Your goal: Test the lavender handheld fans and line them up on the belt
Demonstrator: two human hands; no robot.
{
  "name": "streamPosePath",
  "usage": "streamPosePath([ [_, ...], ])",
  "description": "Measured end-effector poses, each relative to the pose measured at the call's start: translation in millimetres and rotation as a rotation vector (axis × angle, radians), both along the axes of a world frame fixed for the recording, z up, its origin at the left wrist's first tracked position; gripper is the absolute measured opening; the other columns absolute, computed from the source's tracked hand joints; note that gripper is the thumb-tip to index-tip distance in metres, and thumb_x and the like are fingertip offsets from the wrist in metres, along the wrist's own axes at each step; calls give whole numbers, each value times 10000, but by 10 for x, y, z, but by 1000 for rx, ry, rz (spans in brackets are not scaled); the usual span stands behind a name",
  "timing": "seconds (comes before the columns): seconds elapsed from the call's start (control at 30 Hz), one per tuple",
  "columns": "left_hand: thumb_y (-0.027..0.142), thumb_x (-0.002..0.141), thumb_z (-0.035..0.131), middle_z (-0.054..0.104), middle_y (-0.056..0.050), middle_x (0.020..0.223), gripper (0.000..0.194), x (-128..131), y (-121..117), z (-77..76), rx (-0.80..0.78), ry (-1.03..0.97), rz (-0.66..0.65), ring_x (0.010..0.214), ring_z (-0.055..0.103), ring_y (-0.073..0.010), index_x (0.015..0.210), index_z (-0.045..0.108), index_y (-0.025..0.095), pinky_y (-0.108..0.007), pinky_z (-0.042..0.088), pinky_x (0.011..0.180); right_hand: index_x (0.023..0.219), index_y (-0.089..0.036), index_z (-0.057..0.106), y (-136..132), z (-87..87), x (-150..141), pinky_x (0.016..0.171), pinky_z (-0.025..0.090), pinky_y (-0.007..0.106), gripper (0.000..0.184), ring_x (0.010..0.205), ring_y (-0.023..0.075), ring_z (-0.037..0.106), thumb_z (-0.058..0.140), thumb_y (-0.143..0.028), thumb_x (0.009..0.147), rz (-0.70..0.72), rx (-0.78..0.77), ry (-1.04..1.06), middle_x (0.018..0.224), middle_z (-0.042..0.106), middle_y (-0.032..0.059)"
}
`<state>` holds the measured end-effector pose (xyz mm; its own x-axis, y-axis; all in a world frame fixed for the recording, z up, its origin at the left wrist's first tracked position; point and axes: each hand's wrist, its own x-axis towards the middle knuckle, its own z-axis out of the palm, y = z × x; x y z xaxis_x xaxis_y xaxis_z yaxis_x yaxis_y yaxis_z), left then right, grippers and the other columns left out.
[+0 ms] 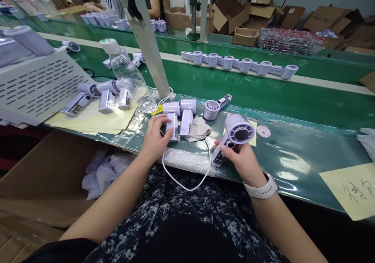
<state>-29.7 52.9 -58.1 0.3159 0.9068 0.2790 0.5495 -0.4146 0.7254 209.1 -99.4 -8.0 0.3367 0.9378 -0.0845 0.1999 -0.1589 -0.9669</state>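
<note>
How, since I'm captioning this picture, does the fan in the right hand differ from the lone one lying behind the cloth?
The held fan is gripped in the right hand; the lone fan rests on the bench.
The held fan's hub is dark, the lone fan's pale.
The held fan's handle points toward the wearer, the lone fan's away.
Both are lilac with round heads.

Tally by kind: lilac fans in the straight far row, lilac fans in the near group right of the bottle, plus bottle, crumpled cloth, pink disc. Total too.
Far-row fans: 6
Near fans: 4 (pair by the left hand, lying fan, fan in right hand)
Bottle: 1
Cloth: 1
Pink disc: 1
Total: 13
</note>
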Motion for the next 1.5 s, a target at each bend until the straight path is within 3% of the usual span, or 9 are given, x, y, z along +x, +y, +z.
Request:
streamPosePath([
  [0.1,335,867,566,566,-136,1309,269,1,-4,5,5,-7,0,1305,522,-277,1089,616,192,-484,461,1127,1022,-193,658,-6,20,35,822,558,459,479,940,302,704,737,-603,788,-49,5,-19,1048,754,140],
  [0.27,332,875,562,567,-135,1310,274,3,-13,18,4,-12,-7,1300,532,-274,1100,616,187,-488,481,1111,969,-197,617,-14,136,95,697,488,424,608,786,283,638,904,-550,566,-263,-33,-301,903,726,100],
  [0.5,322,863,588,586,-139,1280,267,6,17,-15,48,-21,-8,1295,541,-295,1087,629,181,-513,508,1084,873,-192,653,1,216,126,586,418,355,565,646,223,562,814,-666,611,-238,-124,-395,748,684,53],
  [0.7,309,858,594,582,-151,1283,265,14,20,-16,53,-27,-11,1273,556,-297,1082,630,171,-509,529,1067,946,-179,659,14,228,121,629,481,404,645,726,281,628,856,-651,552,-315,-119,-423,814,707,95],
  [0.8,306,860,595,581,-143,1286,260,17,14,-17,45,-25,-9,1280,554,-293,1085,628,180,-504,531,1068,928,-187,668,-36,326,124,636,516,423,607,765,299,658,887,-614,557,-273,-72,-288,835,726,111],
  [0.93,302,863,600,576,-132,1288,254,10,10,-31,46,-35,-10,1296,547,-289,1089,628,190,-504,529,1075,873,-223,647,-111,332,197,589,571,417,587,736,299,712,844,-699,591,95,-49,255,807,739,83],
  [1.03,304,864,601,572,-129,1286,257,3,10,-41,49,-47,-7,1297,547,-284,1093,627,191,-505,529,1078,936,-231,595,-87,119,288,568,591,423,654,686,298,724,905,-644,534,-60,-62,321,806,729,62],
  [1.17,308,866,593,570,-132,1292,254,0,10,-38,42,-37,-14,1295,548,-283,1088,627,191,-511,531,1076,1069,-236,550,-23,-150,357,634,616,412,629,734,286,743,933,-469,628,-252,-18,266,855,726,53],
  [1.5,321,864,590,570,-133,1300,259,6,18,-41,33,-32,-9,1293,549,-281,1086,629,194,-517,529,1072,1068,-243,552,-17,-155,320,517,587,363,598,668,276,744,893,-531,671,-240,56,345,782,724,30],
])
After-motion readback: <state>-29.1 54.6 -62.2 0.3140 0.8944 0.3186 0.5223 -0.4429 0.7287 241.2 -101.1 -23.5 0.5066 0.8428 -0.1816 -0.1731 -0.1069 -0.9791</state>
